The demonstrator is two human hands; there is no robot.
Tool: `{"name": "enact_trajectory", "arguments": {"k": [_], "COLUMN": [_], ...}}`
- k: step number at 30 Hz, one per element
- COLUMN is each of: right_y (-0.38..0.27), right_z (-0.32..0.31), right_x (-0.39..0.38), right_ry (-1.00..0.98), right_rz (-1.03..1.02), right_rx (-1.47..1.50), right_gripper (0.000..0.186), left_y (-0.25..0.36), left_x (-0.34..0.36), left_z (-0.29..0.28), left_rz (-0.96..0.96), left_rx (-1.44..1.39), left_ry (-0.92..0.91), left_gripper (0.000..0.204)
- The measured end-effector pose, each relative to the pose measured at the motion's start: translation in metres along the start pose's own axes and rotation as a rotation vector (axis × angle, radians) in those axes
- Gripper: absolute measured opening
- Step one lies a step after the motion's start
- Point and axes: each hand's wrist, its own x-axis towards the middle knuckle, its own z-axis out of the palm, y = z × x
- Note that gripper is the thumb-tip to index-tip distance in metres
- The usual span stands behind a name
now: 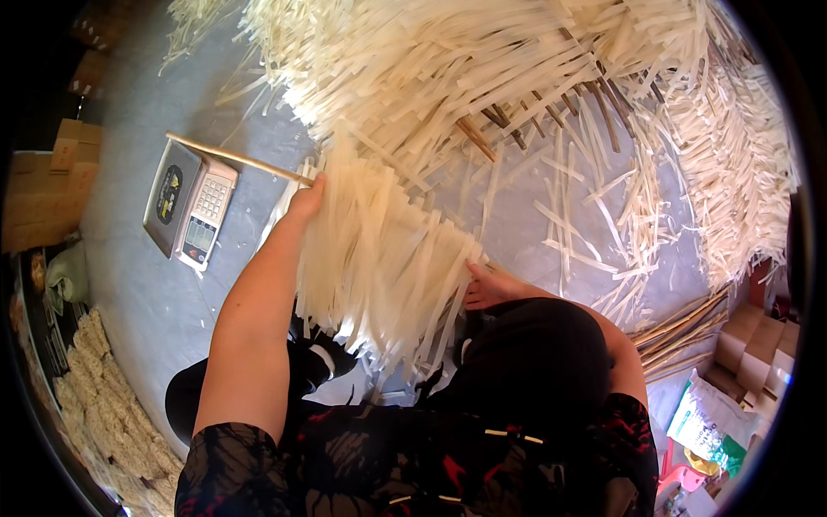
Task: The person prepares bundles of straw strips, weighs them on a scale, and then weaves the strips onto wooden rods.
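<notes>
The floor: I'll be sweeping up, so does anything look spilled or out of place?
Yes: loose pale strips lie scattered on the grey floor beyond the right hand, crossing at odd angles, unlike the dense pile.

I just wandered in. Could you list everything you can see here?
Draped strips: many, cream, centre
Long stick: one, tan, jutting left from the draped strips
Strip heap: one, cream, top
Protruding sticks: several, brown, under the heap
Strip stack: one, cream, far right
Scale: one, grey and white, left
Cardboard boxes: several, brown, left and right edges
Crinkled bundles: several, beige, lower left
Loose sticks: several, tan, lower right
Bag: one, white and green, lower right
Floor: one, grey, throughout
Left hand: one, bare, on the long stick
Right hand: one, bare, at the draped strips' right edge
</notes>
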Motion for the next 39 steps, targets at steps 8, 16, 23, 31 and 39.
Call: {"name": "enact_trajectory", "arguments": {"k": [8,16,23,31,39], "right_y": [0.015,-0.008,0.042,0.018,0.071], "right_z": [-0.046,0.018,0.001,0.039,-0.028], "right_x": [-0.014,-0.049,-0.071,-0.123,-0.176], "right_ry": [1.089,0.666,0.503,0.960,1.264], "right_rz": [-0.686,-0.564,-0.654,-0.814,-0.816], "right_rx": [-1.278,-0.971,-0.454,-1.399,-1.713], "right_gripper": [0.035,0.027,0.026,0.022,0.017], "left_y": [0.045,0.103,0.088,0.102,0.109], "left_x": [-0.056,-0.213,-0.226,-0.226,-0.212], "left_z": [0.049,0.174,0.215,0.231,0.205], "left_rz": [0.560,1.519,1.399,1.467,1.335], "left_rx": [0.332,0.609,0.631,0.690,0.667], "left_ry": [0.356,0.018,-0.025,-0.033,0.001], "left_gripper": [0.050,0.031,0.015,0.009,0.015]}}
